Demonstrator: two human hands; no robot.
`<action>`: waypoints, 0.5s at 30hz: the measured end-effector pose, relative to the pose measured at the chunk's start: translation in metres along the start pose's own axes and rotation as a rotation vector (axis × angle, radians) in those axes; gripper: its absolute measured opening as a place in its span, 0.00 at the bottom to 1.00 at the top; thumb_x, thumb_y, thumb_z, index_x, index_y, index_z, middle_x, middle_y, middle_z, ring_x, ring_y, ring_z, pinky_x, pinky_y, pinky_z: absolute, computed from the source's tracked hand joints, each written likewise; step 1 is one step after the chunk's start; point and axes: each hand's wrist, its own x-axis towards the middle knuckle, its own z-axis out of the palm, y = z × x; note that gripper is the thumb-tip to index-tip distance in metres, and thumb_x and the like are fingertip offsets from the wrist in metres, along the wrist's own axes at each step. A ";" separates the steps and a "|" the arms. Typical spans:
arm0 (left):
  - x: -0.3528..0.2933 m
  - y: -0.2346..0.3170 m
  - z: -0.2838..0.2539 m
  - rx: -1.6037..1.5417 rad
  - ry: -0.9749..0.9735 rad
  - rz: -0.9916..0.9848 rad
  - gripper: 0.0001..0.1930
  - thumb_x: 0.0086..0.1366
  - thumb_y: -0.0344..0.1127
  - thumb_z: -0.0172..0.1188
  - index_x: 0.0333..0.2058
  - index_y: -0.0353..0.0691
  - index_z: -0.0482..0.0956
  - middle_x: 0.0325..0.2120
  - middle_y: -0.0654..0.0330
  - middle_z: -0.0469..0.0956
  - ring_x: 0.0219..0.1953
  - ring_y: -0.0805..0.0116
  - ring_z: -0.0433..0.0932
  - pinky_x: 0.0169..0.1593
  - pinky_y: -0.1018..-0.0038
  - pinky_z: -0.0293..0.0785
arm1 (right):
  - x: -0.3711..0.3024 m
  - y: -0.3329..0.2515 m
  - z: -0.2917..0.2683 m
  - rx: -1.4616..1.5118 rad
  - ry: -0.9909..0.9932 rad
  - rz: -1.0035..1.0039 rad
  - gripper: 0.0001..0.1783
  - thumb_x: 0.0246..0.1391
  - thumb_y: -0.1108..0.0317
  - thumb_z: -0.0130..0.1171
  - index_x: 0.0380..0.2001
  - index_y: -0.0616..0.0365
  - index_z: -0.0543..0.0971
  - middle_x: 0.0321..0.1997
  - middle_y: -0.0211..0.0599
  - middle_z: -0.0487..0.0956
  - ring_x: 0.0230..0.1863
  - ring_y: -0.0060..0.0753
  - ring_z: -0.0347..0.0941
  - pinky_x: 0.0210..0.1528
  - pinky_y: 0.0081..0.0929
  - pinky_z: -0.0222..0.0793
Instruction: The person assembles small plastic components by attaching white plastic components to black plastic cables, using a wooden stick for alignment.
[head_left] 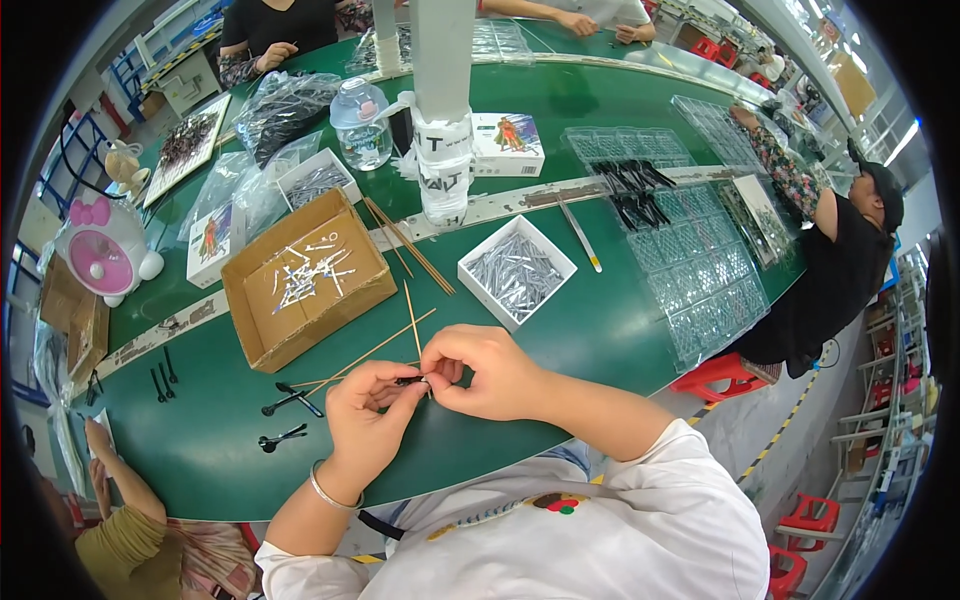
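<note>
Close together over the near edge of the green table, both my hands work at one spot. My left hand [368,418], a bracelet on its wrist, pinches a small black part [408,380] between thumb and fingers. Against it, the closed fingers of my right hand [488,368] grip a thin wooden stick [413,318], which stands up past the fingertips. The fingers partly hide the black part. Left of my hands lie black round-ended stems [290,400], another crossed pair [282,438] and loose wooden sticks [375,345].
Ahead stand a cardboard box [325,327] with small white pieces and a white box [486,300] of grey slips. Tweezers [580,238] lie right of it. Clear trays [705,290] hold black parts [635,190]. A white post [443,70] rises beyond. Co-workers sit around the table.
</note>
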 end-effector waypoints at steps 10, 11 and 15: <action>0.001 -0.001 -0.002 0.018 0.002 -0.011 0.08 0.53 0.17 0.61 0.33 0.30 0.75 0.30 0.57 0.79 0.32 0.75 0.79 0.37 0.82 0.77 | -0.001 0.002 0.003 -0.092 0.036 -0.071 0.06 0.40 0.76 0.58 0.23 0.58 0.71 0.23 0.36 0.72 0.24 0.37 0.70 0.25 0.30 0.67; 0.001 0.000 -0.002 0.016 -0.003 -0.014 0.08 0.53 0.17 0.60 0.33 0.30 0.75 0.30 0.56 0.79 0.32 0.75 0.79 0.37 0.82 0.77 | -0.001 0.003 0.003 -0.107 0.030 -0.087 0.06 0.40 0.77 0.58 0.24 0.59 0.72 0.24 0.35 0.72 0.24 0.33 0.71 0.25 0.26 0.69; 0.001 0.001 -0.002 0.018 -0.013 -0.015 0.09 0.53 0.17 0.60 0.34 0.30 0.74 0.31 0.55 0.79 0.32 0.74 0.79 0.37 0.82 0.77 | -0.002 0.004 0.002 -0.131 0.031 -0.136 0.07 0.40 0.79 0.59 0.25 0.61 0.72 0.25 0.36 0.73 0.25 0.31 0.73 0.26 0.23 0.72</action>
